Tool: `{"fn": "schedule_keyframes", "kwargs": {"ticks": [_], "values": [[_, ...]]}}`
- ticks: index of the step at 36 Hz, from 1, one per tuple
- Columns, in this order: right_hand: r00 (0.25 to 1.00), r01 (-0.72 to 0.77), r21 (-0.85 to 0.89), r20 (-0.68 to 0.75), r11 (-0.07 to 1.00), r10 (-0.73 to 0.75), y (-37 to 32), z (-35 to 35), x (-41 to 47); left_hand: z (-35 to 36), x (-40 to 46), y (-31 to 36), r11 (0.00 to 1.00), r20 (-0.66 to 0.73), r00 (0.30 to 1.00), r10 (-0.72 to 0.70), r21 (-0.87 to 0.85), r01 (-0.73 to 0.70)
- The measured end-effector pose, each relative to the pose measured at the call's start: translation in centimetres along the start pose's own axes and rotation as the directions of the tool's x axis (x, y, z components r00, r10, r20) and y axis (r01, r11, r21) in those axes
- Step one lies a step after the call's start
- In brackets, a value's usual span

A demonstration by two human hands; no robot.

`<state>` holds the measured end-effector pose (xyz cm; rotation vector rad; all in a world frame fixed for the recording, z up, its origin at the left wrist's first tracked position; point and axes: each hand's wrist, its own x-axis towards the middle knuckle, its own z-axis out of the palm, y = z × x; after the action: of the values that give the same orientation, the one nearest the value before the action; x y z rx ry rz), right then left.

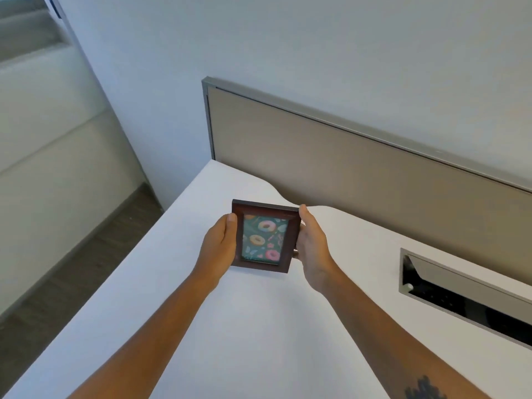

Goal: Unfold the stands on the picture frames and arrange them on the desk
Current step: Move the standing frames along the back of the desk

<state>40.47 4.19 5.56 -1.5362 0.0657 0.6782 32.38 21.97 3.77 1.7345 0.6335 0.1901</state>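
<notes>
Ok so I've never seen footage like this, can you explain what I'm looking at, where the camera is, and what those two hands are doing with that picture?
There is no machine here. The camera sits on a person's head and looks forward and down, so you see their own two bare arms reaching out. The left hand and the right hand hold a small dark wooden picture frame by its two sides, with a doughnut picture facing the camera. The frame is over a white desk; whether its bottom edge touches the desk is hard to tell. Its stand is at the back, out of sight. Behind the desk stands a beige divider panel, and a metal cable slot is set into the desk on the right.
</notes>
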Motion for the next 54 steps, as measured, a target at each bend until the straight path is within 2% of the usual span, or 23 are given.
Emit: {"fn": "schedule_keyframes", "kwargs": {"ticks": [17,30,43,46,49,52,54], "values": [[0.984,-0.021,-0.090,0.173,0.996,0.036,-5.8,10.0,17.7,-6.0,16.1,-0.3,0.992,-0.286,0.953,-0.103,-0.103,0.076],[0.975,-0.038,-0.137,0.212,0.990,0.067,-6.2,12.1,24.1,-7.5,21.6,-2.2,0.992,-0.291,0.951,-0.107,-0.095,0.083],[0.969,-0.075,-0.219,0.213,0.973,0.122,-5.7,12.1,23.5,-7.2,21.0,-3.3,0.989,-0.298,0.947,-0.120,-0.121,0.087],[0.972,0.003,-0.247,0.229,0.969,0.055,-4.8,11.2,22.4,-7.3,19.4,-4.2,0.996,-0.306,0.949,-0.074,-0.078,0.053],[0.979,0.094,-0.305,0.203,0.948,-0.031,-3.0,10.2,20.9,-7.3,17.3,-5.7,0.997,-0.311,0.950,-0.027,0.066,0.049],[0.985,0.172,-0.518,0.089,0.838,-0.147,-0.6,8.4,19.0,-7.2,14.9,-7.1,0.975,-0.331,0.943,0.012,0.213,0.063],[0.964,0.234,-0.654,0.057,0.719,-0.261,1.1,6.9,17.1,-7.1,13.1,-8.0,0.952,-0.319,0.946,0.053,0.302,0.048]]}}
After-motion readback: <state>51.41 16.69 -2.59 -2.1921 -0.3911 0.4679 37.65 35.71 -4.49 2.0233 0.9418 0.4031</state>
